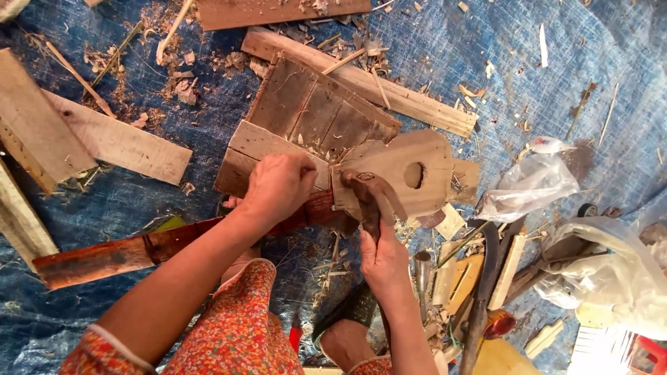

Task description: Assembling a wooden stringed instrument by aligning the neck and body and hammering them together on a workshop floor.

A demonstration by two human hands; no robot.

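My left hand (278, 186) presses down on a shaped wooden piece with a round hole (410, 170), gripping its left edge. The piece lies on a dark plank panel (313, 111) and a long reddish wooden beam (104, 260). My right hand (382, 260) grips the handle of a dark hammer (368, 191), whose head rests against the lower left of the shaped piece. My foot in a dark sandal (347, 326) shows below, between my arms.
Pale planks (118, 142) lie at left, a long board (375, 83) behind the panel. Clear plastic bags (535, 184) and a heap of tools and scraps (479, 278) sit at right. Wood chips litter the blue tarp (590, 69).
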